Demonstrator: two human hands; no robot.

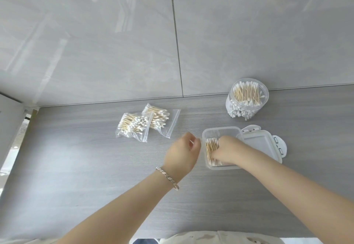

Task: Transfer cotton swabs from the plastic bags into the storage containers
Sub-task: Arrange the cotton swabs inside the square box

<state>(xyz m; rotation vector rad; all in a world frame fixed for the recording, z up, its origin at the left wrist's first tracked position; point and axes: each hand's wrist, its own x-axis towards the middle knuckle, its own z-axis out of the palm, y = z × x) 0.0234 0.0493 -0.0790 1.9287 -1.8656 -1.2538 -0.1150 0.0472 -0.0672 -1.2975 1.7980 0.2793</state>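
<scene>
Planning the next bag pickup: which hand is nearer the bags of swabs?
Left. The left hand is just to the right of the bags, not touching them; the right hand is farther right, inside the rectangular container.

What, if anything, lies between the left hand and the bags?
Nothing visible. Only bare table separates the left hand from the bags. The box, where the right hand grips swabs, sits off to the right, clear of that path.

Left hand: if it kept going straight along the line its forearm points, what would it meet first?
Likely the near-left wall of the open rectangular container, close beside the left hand; depth is unclear.
</scene>
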